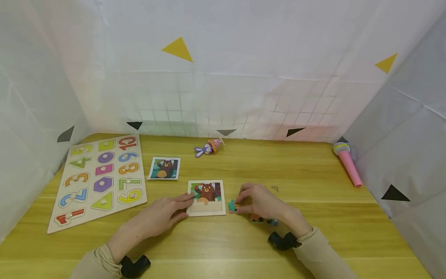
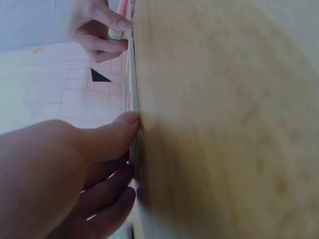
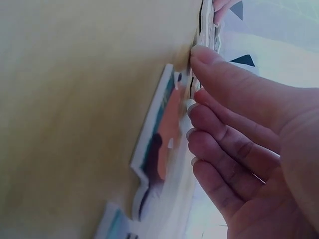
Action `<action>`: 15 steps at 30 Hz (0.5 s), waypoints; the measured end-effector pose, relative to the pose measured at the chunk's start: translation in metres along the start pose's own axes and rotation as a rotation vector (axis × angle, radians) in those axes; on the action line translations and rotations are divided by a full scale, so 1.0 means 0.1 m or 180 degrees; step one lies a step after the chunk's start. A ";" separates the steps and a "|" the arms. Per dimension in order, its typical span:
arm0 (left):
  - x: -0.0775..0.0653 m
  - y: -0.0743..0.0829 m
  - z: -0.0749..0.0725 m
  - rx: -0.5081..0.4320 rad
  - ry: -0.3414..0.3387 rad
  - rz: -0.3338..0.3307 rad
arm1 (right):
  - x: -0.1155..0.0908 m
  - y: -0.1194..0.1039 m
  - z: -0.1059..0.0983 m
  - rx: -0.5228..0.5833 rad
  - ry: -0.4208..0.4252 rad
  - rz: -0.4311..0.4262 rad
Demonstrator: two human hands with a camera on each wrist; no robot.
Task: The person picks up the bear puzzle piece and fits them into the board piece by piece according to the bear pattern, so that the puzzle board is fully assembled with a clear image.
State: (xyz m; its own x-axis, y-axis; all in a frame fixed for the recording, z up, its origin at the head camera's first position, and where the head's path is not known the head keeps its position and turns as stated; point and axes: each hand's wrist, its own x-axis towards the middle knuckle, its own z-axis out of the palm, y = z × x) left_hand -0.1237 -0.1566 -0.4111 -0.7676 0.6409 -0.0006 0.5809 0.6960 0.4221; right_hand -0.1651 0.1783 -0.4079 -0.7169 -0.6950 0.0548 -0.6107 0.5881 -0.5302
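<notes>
The jigsaw board [image 1: 206, 213], with a white frame, lies flat at the table's centre, a bear picture assembled in its upper part and bare wood below. My left hand [image 1: 162, 215] rests at its left edge, index finger on the frame and thumb near the lower corner. Just right of the board, my right hand [image 1: 261, 203] pinches a teal and orange jigsaw piece [image 1: 232, 206] between thumb and fingers, low over the table. Below that hand lie an orange-brown jigsaw piece [image 3: 162, 134] and a dark, partly covered piece [image 1: 273, 222].
A wooden number-and-shape board [image 1: 88, 170] fills the left side. Behind the jigsaw are a bear picture card [image 1: 164, 168] and a purple rabbit toy [image 1: 208, 147]. The pink toy microphone [image 1: 348, 164] lies far right. White sheets [image 1: 223, 97] enclose the table's back and sides.
</notes>
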 end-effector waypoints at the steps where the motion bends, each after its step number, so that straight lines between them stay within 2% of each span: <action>1: 0.00 0.00 0.00 0.0004 0.0004 0.0009 | 0.00 0.00 0.00 -0.0007 0.0000 0.0002; 8: 0.00 0.00 0.00 -0.0043 0.0040 0.0048 | 0.03 -0.04 -0.02 -0.0134 0.0059 0.0059; 15: 0.01 -0.02 0.01 -0.0087 0.0031 -0.0005 | 0.23 -0.27 0.01 -0.0099 0.0047 -0.0076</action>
State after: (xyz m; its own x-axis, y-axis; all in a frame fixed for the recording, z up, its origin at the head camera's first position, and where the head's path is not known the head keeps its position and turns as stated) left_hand -0.1250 -0.1574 -0.4124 -0.7711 0.6366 0.0075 0.5722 0.6878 0.4466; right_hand -0.1650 0.1461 -0.3928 -0.7067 -0.7030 0.0798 -0.6378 0.5841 -0.5020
